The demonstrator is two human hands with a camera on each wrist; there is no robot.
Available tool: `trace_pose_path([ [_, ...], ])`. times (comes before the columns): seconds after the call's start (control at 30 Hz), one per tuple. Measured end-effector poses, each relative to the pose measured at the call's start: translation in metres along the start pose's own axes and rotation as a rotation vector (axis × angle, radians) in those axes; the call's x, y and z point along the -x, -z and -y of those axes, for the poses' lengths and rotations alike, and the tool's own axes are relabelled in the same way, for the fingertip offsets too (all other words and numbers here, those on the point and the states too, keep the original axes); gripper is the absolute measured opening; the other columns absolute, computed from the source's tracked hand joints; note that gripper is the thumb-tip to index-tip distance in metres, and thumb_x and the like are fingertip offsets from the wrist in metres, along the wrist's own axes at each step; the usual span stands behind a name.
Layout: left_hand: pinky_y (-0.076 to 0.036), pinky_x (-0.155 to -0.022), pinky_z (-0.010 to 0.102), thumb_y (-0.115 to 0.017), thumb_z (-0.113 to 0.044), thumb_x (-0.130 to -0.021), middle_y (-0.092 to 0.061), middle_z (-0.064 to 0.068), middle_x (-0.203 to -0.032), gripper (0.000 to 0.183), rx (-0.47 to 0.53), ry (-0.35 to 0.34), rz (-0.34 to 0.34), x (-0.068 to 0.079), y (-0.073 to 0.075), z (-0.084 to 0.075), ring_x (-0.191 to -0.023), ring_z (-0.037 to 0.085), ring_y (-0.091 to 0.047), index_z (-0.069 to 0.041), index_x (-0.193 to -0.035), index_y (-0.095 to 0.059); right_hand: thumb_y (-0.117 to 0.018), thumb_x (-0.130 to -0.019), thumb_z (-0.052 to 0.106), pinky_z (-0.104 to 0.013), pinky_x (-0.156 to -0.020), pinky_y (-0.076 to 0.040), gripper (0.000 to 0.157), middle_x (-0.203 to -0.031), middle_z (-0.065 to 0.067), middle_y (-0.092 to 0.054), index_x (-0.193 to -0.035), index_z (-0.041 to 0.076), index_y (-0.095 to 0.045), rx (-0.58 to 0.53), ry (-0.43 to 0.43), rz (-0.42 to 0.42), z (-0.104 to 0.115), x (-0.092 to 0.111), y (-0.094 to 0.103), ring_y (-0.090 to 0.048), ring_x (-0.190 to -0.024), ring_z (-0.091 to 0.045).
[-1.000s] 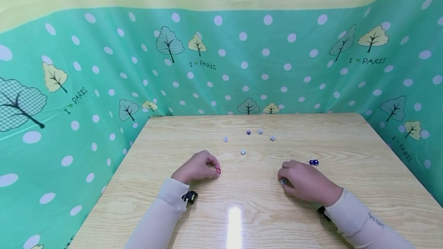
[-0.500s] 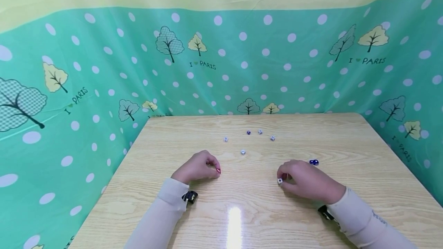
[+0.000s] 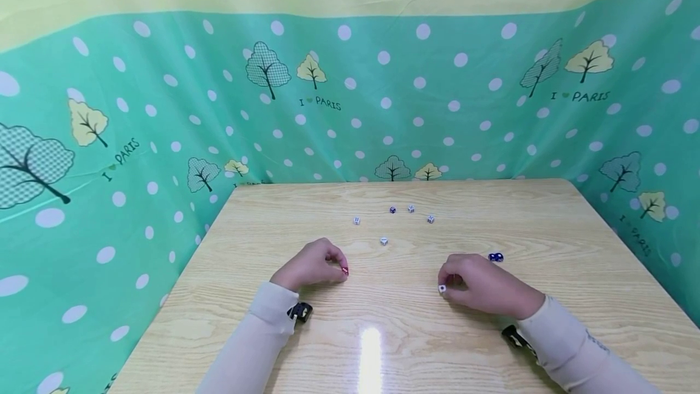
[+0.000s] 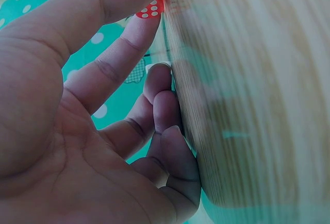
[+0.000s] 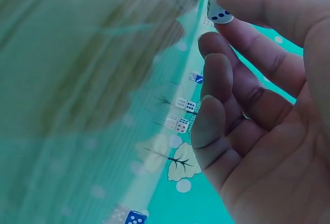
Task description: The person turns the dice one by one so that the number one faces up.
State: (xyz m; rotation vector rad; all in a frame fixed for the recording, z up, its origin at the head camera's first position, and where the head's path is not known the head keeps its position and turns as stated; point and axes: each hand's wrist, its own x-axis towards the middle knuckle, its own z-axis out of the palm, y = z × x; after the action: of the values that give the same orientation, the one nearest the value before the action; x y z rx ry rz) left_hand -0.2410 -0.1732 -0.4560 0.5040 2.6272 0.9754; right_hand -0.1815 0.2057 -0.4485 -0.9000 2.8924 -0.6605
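Note:
Thumb and index finger of my left hand [image 3: 313, 263] pinch a red die [image 3: 345, 271] at the tabletop, left of the middle. In the left wrist view the red die [image 4: 149, 10] shows white pips, and the other fingers curl loosely by the wood. Across from it, my right hand [image 3: 483, 284] pinches a white die [image 3: 442, 289] whose single-pip face looks toward the head camera. Up close in the right wrist view, the white die [image 5: 220, 10] has dark pips and sits between thumb and index finger. Just behind the right hand lie two blue dice [image 3: 496, 257], side by side.
Farther back on the wooden table [image 3: 273, 217] lie a white die [image 3: 384, 241], another white die [image 3: 356, 221], a dark blue die [image 3: 392, 210] and two more white ones. A green dotted curtain [image 3: 350, 108] stands behind and at both sides.
The white die in my right hand has turned, bringing its single-pip face into sight, and the right fingers have shifted slightly left. My left hand and the loose dice have stayed put.

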Motion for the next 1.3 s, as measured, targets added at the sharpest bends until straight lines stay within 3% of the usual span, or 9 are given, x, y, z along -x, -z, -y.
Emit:
trace_pose_path([
  [0.3, -0.042, -0.082, 0.037, -0.086, -0.018, -0.082, -0.066, -0.005, -0.094, 0.011, 0.005, -0.010, 0.001, 0.000, 0.001, -0.001, -0.093, 0.018, -0.052, -0.022, -0.081, -0.076, -0.081, -0.088, 0.016, -0.023, -0.068, -0.050, 0.014, -0.084, 0.018, -0.060, -0.088, 0.027, -0.073, -0.026, 0.020, 0.003, -0.003, -0.001, 0.000, -0.056, -0.076, -0.003],
  [1.03, -0.042, -0.081, 0.036, -0.087, -0.018, -0.081, -0.065, -0.004, -0.094, 0.012, 0.008, 0.001, -0.002, 0.001, -0.001, -0.001, -0.093, 0.018, -0.051, -0.022, -0.080, -0.076, -0.082, -0.086, 0.018, -0.022, -0.068, -0.049, 0.017, -0.083, 0.020, -0.059, -0.087, 0.030, -0.071, 0.043, 0.018, -0.017, -0.002, 0.000, -0.004, -0.055, -0.075, -0.003],
  [1.3, -0.042, -0.082, 0.037, -0.087, -0.018, -0.081, -0.065, -0.004, -0.095, 0.011, 0.010, 0.003, 0.000, 0.000, -0.001, 0.000, -0.094, 0.019, -0.051, -0.021, -0.081, -0.076, -0.081, -0.088, 0.019, -0.024, -0.073, -0.052, 0.017, -0.086, 0.020, -0.061, -0.088, 0.032, -0.071, 0.030, -0.006, -0.021, -0.006, 0.002, 0.007, -0.057, -0.080, -0.002],
])
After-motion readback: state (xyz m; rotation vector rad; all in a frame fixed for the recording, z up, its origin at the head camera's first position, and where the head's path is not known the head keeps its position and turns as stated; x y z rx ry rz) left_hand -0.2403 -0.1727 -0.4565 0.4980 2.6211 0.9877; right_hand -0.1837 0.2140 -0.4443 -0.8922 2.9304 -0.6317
